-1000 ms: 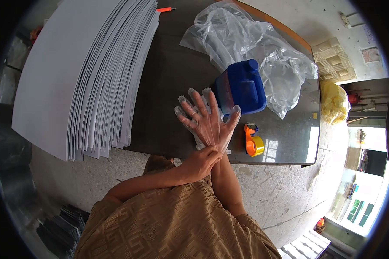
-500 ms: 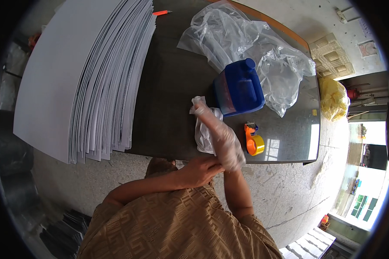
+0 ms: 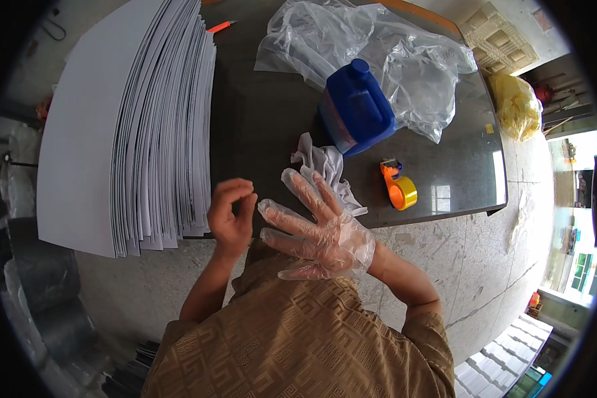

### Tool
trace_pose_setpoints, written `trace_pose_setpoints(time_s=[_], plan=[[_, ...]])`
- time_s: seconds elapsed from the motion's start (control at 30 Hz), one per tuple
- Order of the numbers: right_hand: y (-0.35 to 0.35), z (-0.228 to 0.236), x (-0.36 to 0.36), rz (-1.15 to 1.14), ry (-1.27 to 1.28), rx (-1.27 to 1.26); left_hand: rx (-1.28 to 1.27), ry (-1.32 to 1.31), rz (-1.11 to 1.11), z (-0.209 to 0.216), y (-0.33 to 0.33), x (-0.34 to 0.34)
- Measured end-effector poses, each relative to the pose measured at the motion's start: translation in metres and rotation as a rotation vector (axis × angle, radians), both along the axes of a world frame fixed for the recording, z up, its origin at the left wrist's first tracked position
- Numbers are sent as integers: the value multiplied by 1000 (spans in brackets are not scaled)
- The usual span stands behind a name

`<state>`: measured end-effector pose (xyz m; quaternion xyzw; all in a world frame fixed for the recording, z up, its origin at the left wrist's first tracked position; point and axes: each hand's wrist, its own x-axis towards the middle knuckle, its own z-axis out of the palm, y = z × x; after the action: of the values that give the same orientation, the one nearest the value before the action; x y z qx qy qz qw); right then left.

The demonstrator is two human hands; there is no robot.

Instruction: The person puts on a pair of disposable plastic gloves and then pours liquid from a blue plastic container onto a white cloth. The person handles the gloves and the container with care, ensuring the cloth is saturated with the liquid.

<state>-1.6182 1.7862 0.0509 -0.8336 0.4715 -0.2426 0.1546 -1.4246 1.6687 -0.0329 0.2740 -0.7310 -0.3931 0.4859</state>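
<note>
My right hand (image 3: 328, 239) wears a clear plastic glove. Its fingers are spread wide and hold nothing. My left hand (image 3: 229, 219) is bare, apart from the glove and beside the paper stack. Its fingers curl round to meet the thumb, and nothing shows between them. A crumpled white cloth (image 3: 328, 166) lies at the table's near edge, just beyond the gloved hand and partly hidden by it. Behind it a blue plastic jug (image 3: 358, 109) stands on the dark table (image 3: 265, 126). To the right is an orange tape dispenser with yellow tape (image 3: 399, 189).
A tall stack of white sheets (image 3: 93, 146) fills the table's left side. An orange cutter (image 3: 220, 27) lies behind it. Clear plastic bags (image 3: 418, 79) spread over the far part. A yellow bag (image 3: 516, 106) is on the floor at the right.
My left hand has let go of the glove's cuff and moved left, away from it. My right hand has spread its fingers and turned them leftward. The view has shifted slightly.
</note>
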Motion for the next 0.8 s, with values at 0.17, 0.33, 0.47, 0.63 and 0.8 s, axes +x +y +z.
trace_pose_setpoints(time_s=[0.17, 0.33, 0.47, 0.63, 0.8], plan=[[7, -8, 11, -54, 70, -96, 318, 74, -430, 60, -22, 3], [11, -9, 14, -142, 225, -129, -178, -360, -339, 95, 3, -6], [15, -19, 14, -194, 277, -178, -271, -526, -301, 97, 32, -16], [15, -22, 18, -229, 325, -171, -270, -551, -232, 88, 51, -25], [13, -27, 23, -297, 442, -156, -336, -576, -201, 84, 63, -30]])
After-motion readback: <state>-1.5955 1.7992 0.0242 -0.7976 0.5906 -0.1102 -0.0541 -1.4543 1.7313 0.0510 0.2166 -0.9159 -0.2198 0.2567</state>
